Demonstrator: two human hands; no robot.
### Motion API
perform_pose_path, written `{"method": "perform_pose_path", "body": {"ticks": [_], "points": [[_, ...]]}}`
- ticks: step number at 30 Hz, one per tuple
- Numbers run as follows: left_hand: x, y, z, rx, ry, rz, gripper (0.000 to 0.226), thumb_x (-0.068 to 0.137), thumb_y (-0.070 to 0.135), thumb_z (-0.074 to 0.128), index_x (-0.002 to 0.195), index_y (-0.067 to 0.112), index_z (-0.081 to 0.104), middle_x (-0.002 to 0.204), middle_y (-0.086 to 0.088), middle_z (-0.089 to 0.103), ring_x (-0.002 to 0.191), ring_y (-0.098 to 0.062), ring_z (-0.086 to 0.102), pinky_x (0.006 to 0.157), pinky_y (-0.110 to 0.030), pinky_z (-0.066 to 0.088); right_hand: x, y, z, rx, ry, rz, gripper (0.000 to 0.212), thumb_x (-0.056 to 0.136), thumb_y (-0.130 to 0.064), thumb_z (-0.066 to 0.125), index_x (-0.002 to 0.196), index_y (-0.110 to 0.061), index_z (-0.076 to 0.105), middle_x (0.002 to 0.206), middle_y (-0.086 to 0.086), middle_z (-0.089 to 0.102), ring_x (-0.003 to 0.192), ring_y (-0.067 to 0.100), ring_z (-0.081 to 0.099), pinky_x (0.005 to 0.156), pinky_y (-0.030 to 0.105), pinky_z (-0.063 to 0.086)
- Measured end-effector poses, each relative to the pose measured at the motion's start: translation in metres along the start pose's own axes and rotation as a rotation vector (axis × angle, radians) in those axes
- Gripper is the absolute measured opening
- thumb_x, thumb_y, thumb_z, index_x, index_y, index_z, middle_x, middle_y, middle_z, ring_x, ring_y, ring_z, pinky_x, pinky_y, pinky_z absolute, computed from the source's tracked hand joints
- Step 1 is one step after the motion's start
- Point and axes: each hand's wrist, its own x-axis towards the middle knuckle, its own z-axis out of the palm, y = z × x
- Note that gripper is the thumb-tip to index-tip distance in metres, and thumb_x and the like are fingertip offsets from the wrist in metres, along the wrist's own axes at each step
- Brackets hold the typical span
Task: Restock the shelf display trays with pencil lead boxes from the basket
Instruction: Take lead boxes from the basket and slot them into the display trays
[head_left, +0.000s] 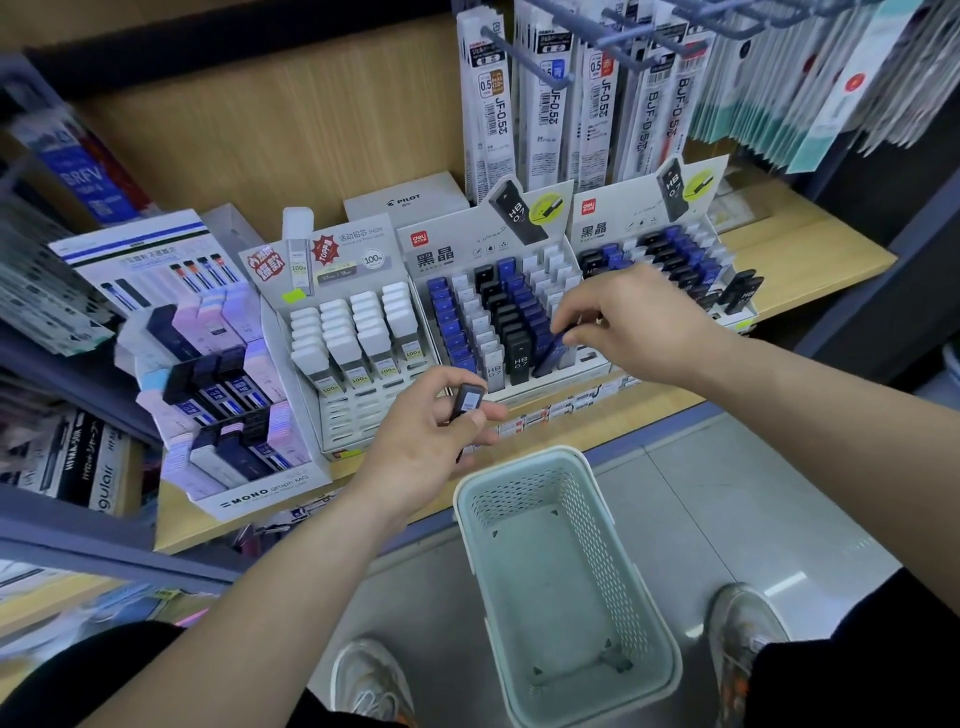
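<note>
- My right hand (644, 322) has its grip closed in a fingertip pinch on a blue lead box (555, 352). The box leans tilted at the front of a blue row in the middle display tray (592, 368) on the shelf (810, 260).
- My left hand (426, 441) has its grip curled round a black lead box (469, 401), holding it just in front of the trays and touching none of them.
- The basket (519, 499) sits on the floor below the shelf edge. I see no boxes in it, so I judge these two are the last.
- To seat the blue box well, I would bring it upright before letting go, then press it down until it sits level with its row.
- I would keep my fingers off the black HB boxes just beside it, since a nudge could tip them.
- The black box should wait until the right hand is free, then go into a black row.
</note>
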Motion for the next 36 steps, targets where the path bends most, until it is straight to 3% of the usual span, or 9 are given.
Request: {"method": "perform_pose_path", "body": {"ticks": [5,10,16,19,22,27,31,36], "points": [[0.001,-0.001,0.000,-0.037,0.030,0.022,0.017,0.100,0.007,0.057,0.111,0.018,0.063,0.096,-0.001,0.077,0.085,-0.013,0.074,0.077,-0.029,0.062,0.003,0.000,0.004,-0.007,0.063,-0.034,0.013,0.091,-0.013,0.070,0.102,-0.019,0.076,0.100,-0.004,0.069,0.090,0.017,0.064,0.086,0.039,0.053],[0.004,-0.002,0.002,-0.037,0.029,0.020,0.021,0.101,0.000,0.050,0.108,0.015,0.063,0.098,-0.004,0.075,0.082,-0.009,0.073,0.079,-0.025,0.060,0.007,-0.002,0.005,-0.083,0.040,-0.070,0.013,0.091,-0.011,0.068,0.100,-0.017,0.075,0.102,-0.002,0.065,0.094,0.020,0.062,0.085,0.041,0.052],[0.004,-0.001,0.003,-0.054,0.025,0.034,0.025,0.101,-0.003,0.049,0.106,0.017,0.064,0.099,-0.006,0.075,0.086,-0.012,0.073,0.083,-0.027,0.059,0.006,-0.008,0.018,-0.056,-0.017,-0.065,0.014,0.091,-0.012,0.068,0.103,-0.016,0.075,0.101,-0.002,0.063,0.092,0.017,0.059,0.085,0.041,0.051],[0.004,0.001,0.005,-0.096,0.028,0.046,0.023,0.100,0.000,0.052,0.105,0.020,0.060,0.097,-0.001,0.077,0.088,-0.013,0.074,0.082,-0.027,0.059,0.005,-0.010,0.016,-0.047,0.010,-0.056,0.017,0.089,-0.015,0.072,0.106,-0.018,0.073,0.097,-0.007,0.058,0.084,0.011,0.054,0.081,0.034,0.050],[0.005,0.003,0.007,-0.090,0.020,0.059,0.020,0.100,0.004,0.055,0.106,0.022,0.058,0.096,0.004,0.078,0.082,-0.011,0.073,0.080,-0.029,0.060,0.003,-0.018,0.012,0.133,0.056,-0.005,0.017,0.089,-0.015,0.071,0.104,-0.024,0.073,0.091,-0.010,0.064,0.076,0.008,0.061,0.072,0.019,0.049],[0.010,0.010,0.019,-0.130,-0.003,0.085,0.018,0.098,0.003,0.058,0.106,0.019,0.057,0.089,-0.002,0.078,0.079,-0.014,0.075,0.075,-0.025,0.061,-0.010,-0.035,0.011,0.580,-0.009,0.090,0.008,0.092,-0.012,0.068,0.098,-0.016,0.072,0.081,0.001,0.072,0.071,0.016,0.071,0.070,0.027,0.059],[0.015,0.016,0.038,-0.132,-0.044,0.099,0.014,0.097,0.002,0.060,0.103,0.015,0.060,0.088,-0.004,0.079,0.082,-0.016,0.076,0.077,-0.028,0.061,-0.021,-0.032,0.009,0.711,0.034,0.114,0.008,0.088,-0.013,0.074,0.092,-0.008,0.070,0.077,0.006,0.071,0.066,0.022,0.069,0.067,0.034,0.060],[0.022,0.021,0.065,-0.116,-0.059,0.114,0.016,0.093,0.003,0.066,0.107,0.008,0.062,0.091,-0.005,0.078,0.086,-0.019,0.076,0.080,-0.032,0.060,-0.033,-0.017,-0.003,0.732,0.103,0.199,0.022,0.083,-0.019,0.079,0.078,-0.003,0.066,0.069,0.018,0.067,0.057,0.018,0.063,0.058,0.028,0.055]]}}
